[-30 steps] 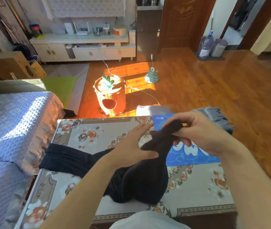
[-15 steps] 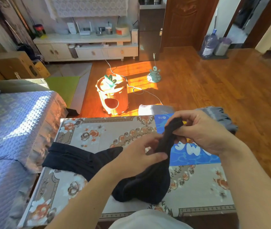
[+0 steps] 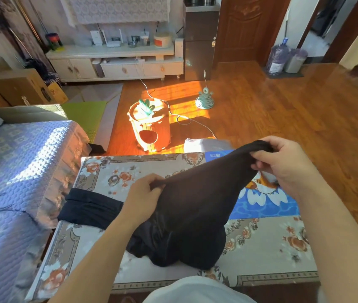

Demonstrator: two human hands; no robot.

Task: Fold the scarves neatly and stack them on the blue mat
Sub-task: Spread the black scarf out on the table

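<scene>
Dark scarf [image 3: 195, 206] stretched taut between both hands, bunched below.

The dark scarf [image 3: 192, 206] hides much of the blue mat [image 3: 263, 207] — only the mat's right part and a small top corner show, and its printed figure is half covered by the right hand [image 3: 282, 169]. The left hand [image 3: 145, 199] has its fingertips buried in the cloth, and covers where the raised part joins the stretch lying at left. The grey bundle [image 3: 204, 145] beyond the floral-topped table [image 3: 267, 254] is partly hidden. Both forearms run off the bottom edge — the small items on the white cabinet [image 3: 116, 60], upper left, are too small to tell.
</scene>
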